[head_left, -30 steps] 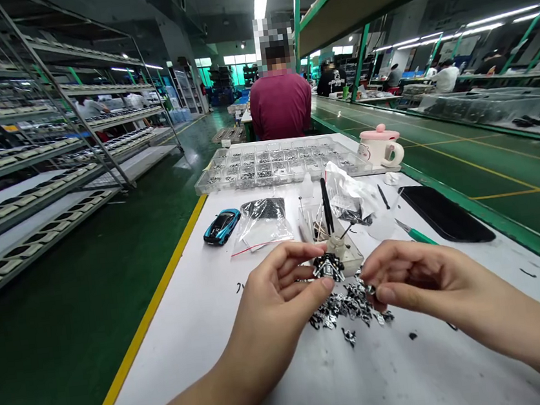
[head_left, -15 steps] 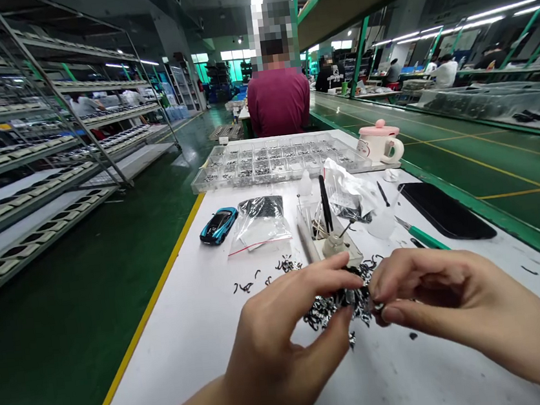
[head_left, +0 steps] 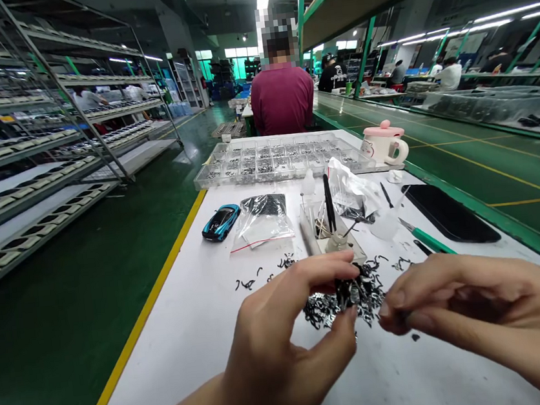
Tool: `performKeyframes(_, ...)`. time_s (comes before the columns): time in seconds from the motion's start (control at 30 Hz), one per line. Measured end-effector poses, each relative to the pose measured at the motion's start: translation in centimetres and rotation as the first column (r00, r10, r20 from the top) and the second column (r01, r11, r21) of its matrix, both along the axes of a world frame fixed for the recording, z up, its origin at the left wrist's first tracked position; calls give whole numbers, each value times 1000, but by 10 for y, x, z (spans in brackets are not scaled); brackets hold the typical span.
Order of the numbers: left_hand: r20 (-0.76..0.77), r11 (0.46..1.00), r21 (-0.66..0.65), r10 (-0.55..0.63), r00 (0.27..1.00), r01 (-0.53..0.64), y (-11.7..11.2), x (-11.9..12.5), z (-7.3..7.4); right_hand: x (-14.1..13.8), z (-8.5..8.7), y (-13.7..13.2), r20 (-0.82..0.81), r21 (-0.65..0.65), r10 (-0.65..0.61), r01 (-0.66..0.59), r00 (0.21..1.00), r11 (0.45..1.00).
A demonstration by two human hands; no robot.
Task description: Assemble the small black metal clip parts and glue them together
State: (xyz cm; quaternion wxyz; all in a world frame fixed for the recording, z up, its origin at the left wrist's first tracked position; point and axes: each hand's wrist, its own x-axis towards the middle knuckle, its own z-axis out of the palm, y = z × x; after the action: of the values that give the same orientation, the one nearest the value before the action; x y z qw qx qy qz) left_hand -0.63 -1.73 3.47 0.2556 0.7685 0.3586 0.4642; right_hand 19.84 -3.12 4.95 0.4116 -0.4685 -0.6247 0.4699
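Note:
My left hand (head_left: 290, 337) pinches a small black and silver part (head_left: 346, 292) between thumb and forefinger, just above a pile of similar small black parts (head_left: 323, 305) on the white table (head_left: 193, 341). My right hand (head_left: 473, 316) hovers to the right of the pile with its fingers curled and fingertips pressed together; what they hold is too small to make out. A few stray black pieces (head_left: 247, 283) lie scattered to the left of the pile.
Behind the pile stand a small clear holder with tools (head_left: 331, 228), a plastic bag of black parts (head_left: 263, 219), a blue toy car (head_left: 221, 223), a clear compartment tray (head_left: 279, 159), a pink-lidded mug (head_left: 385, 144), a green-handled tool (head_left: 425, 237) and a black phone (head_left: 449, 211). A person in red (head_left: 282, 97) sits ahead.
My left hand dropped from in front of the tool holder to the pile, still pinching a part. My right hand drew away to the right, leaving a gap between the hands.

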Motion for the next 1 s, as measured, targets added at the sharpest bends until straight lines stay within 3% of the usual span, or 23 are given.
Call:
performKeyframes(0.07,-21,1000,28,-7,1000,7,-1,-1,-1,-1,1,-1,-36,1,-4,4,999,1000)
performKeyframes(0.13,-29,999,50,-5,1000,6,-2,-2,-1,0,-1,0,-18,44,79,-79,997,996)
performKeyframes(0.27,-23,996,87,-28,999,29,-6,-1,-1,5,-8,-2,82,274,56,-76,995,959)
performKeyframes(0.33,-31,993,104,-45,999,48,-6,-1,-1,7,-13,-4,136,420,-3,-55,991,906)
performKeyframes(0.43,-40,989,129,-61,997,66,-4,-1,0,9,-20,-5,306,609,-43,-161,951,777)
performKeyframes(0.53,-45,984,151,-90,995,96,-3,-1,0,9,-24,-5,413,665,-89,-233,906,709)
performKeyframes(0.7,-47,983,169,-66,997,73,-10,3,0,5,-26,-7,450,657,-112,-244,886,713)
performKeyframes(0.77,-41,985,165,-40,998,47,-11,4,0,1,-25,-9,429,658,-141,-203,892,725)
performKeyframes(1.0,-45,971,211,-108,993,115,-10,1,-3,-5,-27,-14,342,668,-233,-61,910,741)
